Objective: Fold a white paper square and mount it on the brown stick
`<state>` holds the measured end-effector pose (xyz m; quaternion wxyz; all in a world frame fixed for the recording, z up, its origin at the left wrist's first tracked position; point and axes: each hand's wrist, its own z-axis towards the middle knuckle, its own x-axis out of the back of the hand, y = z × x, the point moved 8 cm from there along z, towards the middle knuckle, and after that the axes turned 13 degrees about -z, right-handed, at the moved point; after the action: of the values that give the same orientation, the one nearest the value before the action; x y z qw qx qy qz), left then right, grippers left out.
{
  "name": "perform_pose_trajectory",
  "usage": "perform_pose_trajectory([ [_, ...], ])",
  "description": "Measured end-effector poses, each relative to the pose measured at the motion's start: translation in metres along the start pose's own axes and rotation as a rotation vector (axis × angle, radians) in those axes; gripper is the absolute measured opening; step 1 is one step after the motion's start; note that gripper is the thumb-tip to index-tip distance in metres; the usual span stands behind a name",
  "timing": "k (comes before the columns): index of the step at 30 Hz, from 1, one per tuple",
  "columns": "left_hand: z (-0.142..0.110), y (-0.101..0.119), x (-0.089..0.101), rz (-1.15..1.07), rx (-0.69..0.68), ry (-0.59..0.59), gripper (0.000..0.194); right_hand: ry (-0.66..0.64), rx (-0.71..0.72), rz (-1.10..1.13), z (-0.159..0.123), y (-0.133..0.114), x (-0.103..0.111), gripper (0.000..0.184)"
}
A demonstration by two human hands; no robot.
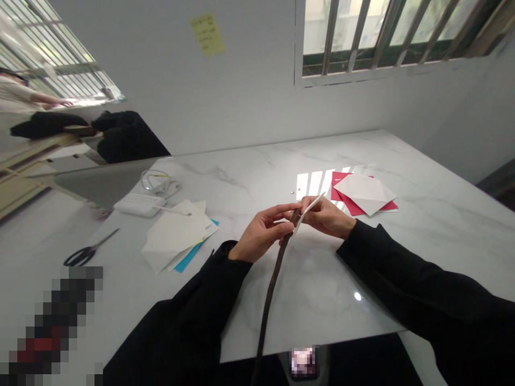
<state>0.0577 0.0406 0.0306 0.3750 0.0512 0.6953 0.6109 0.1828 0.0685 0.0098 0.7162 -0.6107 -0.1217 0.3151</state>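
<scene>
Over the white marbled desk [322, 289], the left hand [262, 231] pinches the long, dark-brown, twig-like stick [274, 276] near its far end, seemingly for steadiness, while the right hand [328, 219] apparently pinches the thin white strip [316, 201] close beside it.

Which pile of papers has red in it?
The one beyond the right hand: red paper sticks out around its white top sheet. The other pile, by the left sleeve, shows blue paper instead.
</scene>
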Motion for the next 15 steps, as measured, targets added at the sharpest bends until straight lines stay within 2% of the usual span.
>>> perform_pose_trajectory([
  [10,0.003,-0.001,0.006,-0.019,-0.024,0.055,0.047,0.008,-0.011,-0.011,0.001,-0.001,0.001,0.022],
  [15,0.004,-0.005,0.012,-0.046,-0.013,0.104,0.052,0.05,-0.049,-0.042,0.001,0.002,0.006,0.035],
])
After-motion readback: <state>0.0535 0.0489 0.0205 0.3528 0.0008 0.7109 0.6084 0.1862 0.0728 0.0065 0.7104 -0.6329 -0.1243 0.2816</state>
